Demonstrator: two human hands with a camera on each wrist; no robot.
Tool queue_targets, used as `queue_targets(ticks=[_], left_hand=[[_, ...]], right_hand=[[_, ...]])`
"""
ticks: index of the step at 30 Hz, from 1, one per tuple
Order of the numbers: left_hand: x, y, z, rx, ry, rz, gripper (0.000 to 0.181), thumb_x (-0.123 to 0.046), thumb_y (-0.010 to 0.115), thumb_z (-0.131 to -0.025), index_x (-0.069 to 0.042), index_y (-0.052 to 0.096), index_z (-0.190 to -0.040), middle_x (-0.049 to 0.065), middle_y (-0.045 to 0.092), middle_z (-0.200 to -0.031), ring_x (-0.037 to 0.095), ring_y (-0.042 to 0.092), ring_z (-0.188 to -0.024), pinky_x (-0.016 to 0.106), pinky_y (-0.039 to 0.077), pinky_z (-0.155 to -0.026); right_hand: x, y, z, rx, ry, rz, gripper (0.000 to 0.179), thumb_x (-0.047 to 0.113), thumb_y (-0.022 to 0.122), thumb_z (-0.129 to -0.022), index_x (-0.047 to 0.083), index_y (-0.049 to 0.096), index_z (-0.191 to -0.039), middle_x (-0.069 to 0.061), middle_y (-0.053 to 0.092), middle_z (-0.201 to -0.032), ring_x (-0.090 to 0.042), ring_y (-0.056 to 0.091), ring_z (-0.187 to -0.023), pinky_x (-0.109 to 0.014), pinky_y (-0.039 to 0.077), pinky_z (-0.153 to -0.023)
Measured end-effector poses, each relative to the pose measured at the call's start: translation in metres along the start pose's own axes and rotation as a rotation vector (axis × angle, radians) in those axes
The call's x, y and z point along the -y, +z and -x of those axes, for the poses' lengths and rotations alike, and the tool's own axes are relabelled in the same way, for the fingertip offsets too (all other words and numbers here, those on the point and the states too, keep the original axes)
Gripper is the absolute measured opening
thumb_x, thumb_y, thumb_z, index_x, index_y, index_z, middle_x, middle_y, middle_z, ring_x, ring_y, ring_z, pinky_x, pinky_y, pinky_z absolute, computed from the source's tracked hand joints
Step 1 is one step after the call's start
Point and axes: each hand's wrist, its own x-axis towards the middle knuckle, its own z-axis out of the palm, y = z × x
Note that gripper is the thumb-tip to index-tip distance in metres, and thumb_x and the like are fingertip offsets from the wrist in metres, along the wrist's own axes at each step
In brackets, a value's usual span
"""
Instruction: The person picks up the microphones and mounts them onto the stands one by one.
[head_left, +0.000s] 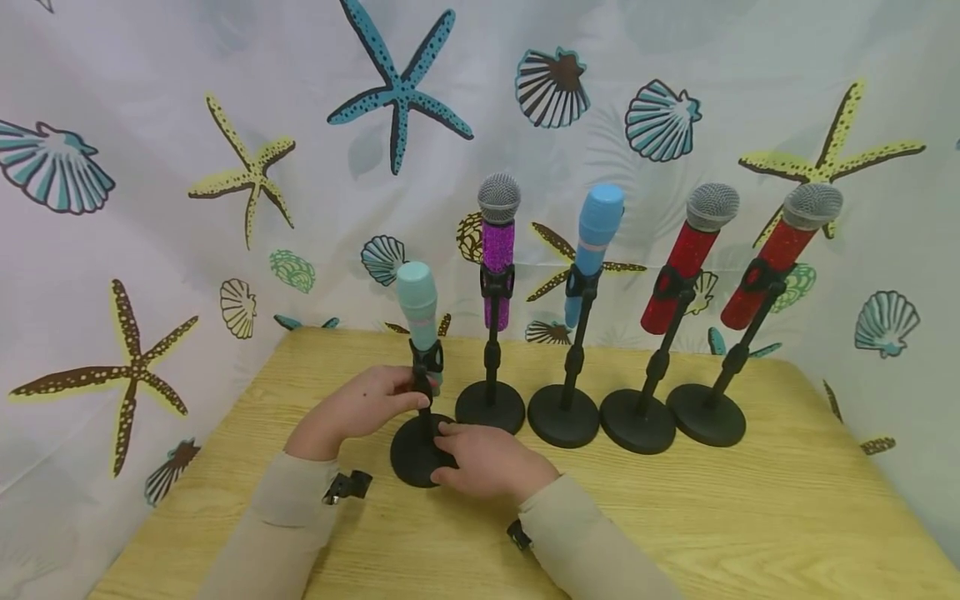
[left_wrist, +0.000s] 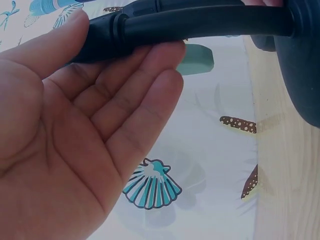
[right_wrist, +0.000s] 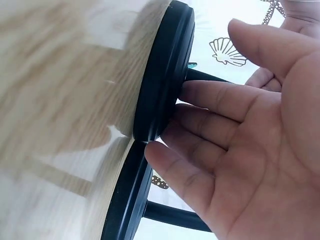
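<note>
A teal microphone (head_left: 417,304) sits in a short black stand, the nearest of a row on the wooden table (head_left: 750,517). My left hand (head_left: 416,402) holds the stand's pole (left_wrist: 200,22) lightly between thumb and fingers (left_wrist: 150,85), just under the clip. My right hand (head_left: 444,452) rests flat on the stand's round base (head_left: 408,458). In the right wrist view its straight fingers (right_wrist: 210,125) lie against the top of the base (right_wrist: 165,75).
Behind stand four taller stands in a row: a purple glitter mic (head_left: 497,250), a blue mic (head_left: 596,237) and two red glitter mics (head_left: 686,254) (head_left: 780,250). The purple mic's base (head_left: 490,407) is close behind my right hand. A seashell curtain (head_left: 225,167) hangs behind.
</note>
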Motion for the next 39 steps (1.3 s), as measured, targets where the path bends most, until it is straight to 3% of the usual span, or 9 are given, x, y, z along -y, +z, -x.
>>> queue_targets(ticks=[6,12,20,24,29,32,35,39], left_hand=[[-0.001,0.002,0.000,-0.027,-0.010,-0.071,0.020,-0.031,0.065,-0.100,-0.014,0.071,-0.110,-0.004,0.070,-0.094,0.014,0.062,-0.086,0.039,0.051,-0.081],[-0.011,0.008,0.001,-0.094,-0.033,-0.253,0.020,-0.035,0.072,-0.096,-0.015,0.070,-0.093,-0.006,0.061,-0.070,0.013,0.053,-0.064,0.032,0.043,-0.060],[-0.024,0.016,0.005,-0.168,-0.072,-0.383,0.023,-0.039,0.071,-0.095,-0.016,0.070,-0.091,-0.010,0.059,-0.068,0.011,0.053,-0.062,0.032,0.044,-0.059],[-0.027,0.018,0.006,-0.163,-0.095,-0.344,0.025,-0.040,0.070,-0.096,-0.016,0.071,-0.093,-0.009,0.064,-0.073,0.011,0.057,-0.066,0.035,0.048,-0.062],[-0.014,0.018,0.004,-0.110,-0.057,-0.104,0.021,-0.034,0.066,-0.100,-0.016,0.073,-0.107,-0.005,0.072,-0.097,0.012,0.066,-0.089,0.042,0.054,-0.082],[-0.007,0.016,0.004,-0.090,-0.002,-0.029,0.019,-0.029,0.064,-0.101,-0.015,0.073,-0.112,-0.004,0.072,-0.105,0.014,0.065,-0.095,0.043,0.053,-0.086],[-0.007,0.016,0.003,-0.115,0.026,-0.076,0.016,-0.030,0.065,-0.100,-0.017,0.073,-0.106,-0.006,0.071,-0.093,0.013,0.063,-0.084,0.038,0.052,-0.077],[-0.018,0.017,0.004,-0.165,-0.019,-0.186,0.016,-0.031,0.067,-0.099,-0.016,0.071,-0.096,-0.008,0.060,-0.072,0.014,0.053,-0.066,0.034,0.044,-0.062]], right_hand=[[0.003,0.002,0.001,-0.003,0.019,0.027,0.057,0.049,0.058,-0.101,0.012,0.057,-0.145,-0.005,0.045,-0.154,-0.019,0.045,-0.139,-0.036,0.039,-0.110],[0.007,0.002,0.002,0.004,0.036,0.039,0.056,0.049,0.059,-0.100,0.012,0.060,-0.143,-0.005,0.047,-0.153,-0.020,0.048,-0.137,-0.037,0.042,-0.108],[0.010,0.002,0.002,0.015,0.049,0.058,0.056,0.048,0.061,-0.099,0.012,0.060,-0.142,-0.004,0.047,-0.153,-0.020,0.048,-0.137,-0.036,0.041,-0.108],[0.008,0.003,0.003,0.015,0.053,0.042,0.056,0.048,0.061,-0.099,0.013,0.060,-0.142,-0.003,0.047,-0.153,-0.020,0.048,-0.137,-0.037,0.041,-0.108],[0.004,0.004,0.004,0.022,0.056,0.007,0.056,0.048,0.059,-0.100,0.013,0.058,-0.144,-0.003,0.044,-0.155,-0.021,0.046,-0.139,-0.038,0.040,-0.109],[0.003,0.003,0.005,0.022,0.055,0.010,0.056,0.048,0.059,-0.100,0.014,0.058,-0.145,-0.003,0.044,-0.155,-0.021,0.046,-0.139,-0.038,0.040,-0.109],[0.004,0.001,0.006,0.017,0.052,0.023,0.056,0.048,0.059,-0.100,0.014,0.059,-0.143,-0.003,0.046,-0.154,-0.021,0.047,-0.138,-0.038,0.041,-0.108],[0.006,-0.002,0.005,0.019,0.054,0.043,0.055,0.048,0.058,-0.100,0.013,0.059,-0.143,-0.003,0.046,-0.154,-0.022,0.049,-0.137,-0.038,0.042,-0.108]])
